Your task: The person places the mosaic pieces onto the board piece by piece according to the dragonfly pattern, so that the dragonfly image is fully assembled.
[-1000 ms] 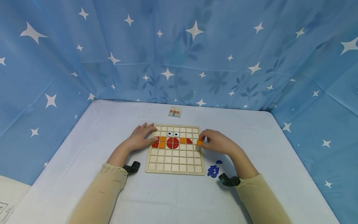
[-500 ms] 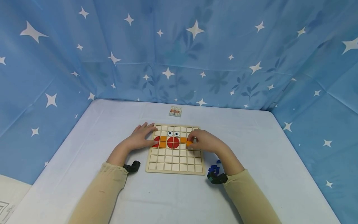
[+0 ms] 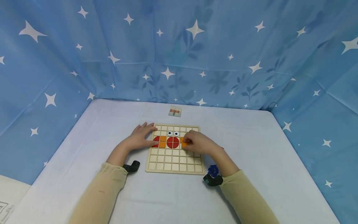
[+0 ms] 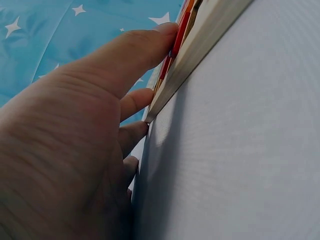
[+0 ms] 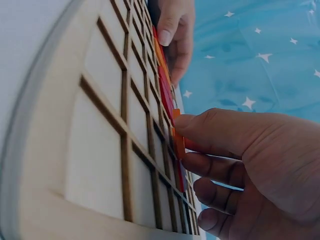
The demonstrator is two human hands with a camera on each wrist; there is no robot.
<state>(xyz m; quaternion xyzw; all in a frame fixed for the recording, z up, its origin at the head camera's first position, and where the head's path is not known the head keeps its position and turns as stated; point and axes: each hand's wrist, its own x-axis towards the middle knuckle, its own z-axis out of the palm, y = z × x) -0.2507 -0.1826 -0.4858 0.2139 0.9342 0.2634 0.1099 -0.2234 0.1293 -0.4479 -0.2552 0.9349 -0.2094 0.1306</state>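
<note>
A wooden grid board [image 3: 175,160] lies on the table. Two eye tiles [image 3: 173,133] sit above a red circle [image 3: 172,142], with orange squares [image 3: 162,142] and red pieces to its left. The left hand [image 3: 140,137] rests at the board's left edge, fingers spread, its thumb on a red piece [image 4: 181,36] in the left wrist view. Between thumb and forefinger the right hand [image 3: 200,142] pinches an orange square [image 5: 177,132], held at the grid just right of the red circle. This hand hides part of the board's right side.
Several blue pieces [image 3: 213,170] lie right of the board, partly behind the right wrist's black camera [image 3: 213,180]. A small picture card [image 3: 175,111] lies beyond the board. A star-patterned blue curtain [image 3: 179,56] stands behind the table.
From beyond the board's right edge, the right hand has moved left over the grid with the orange square, to beside the red circle. The left hand has stayed at the left edge.
</note>
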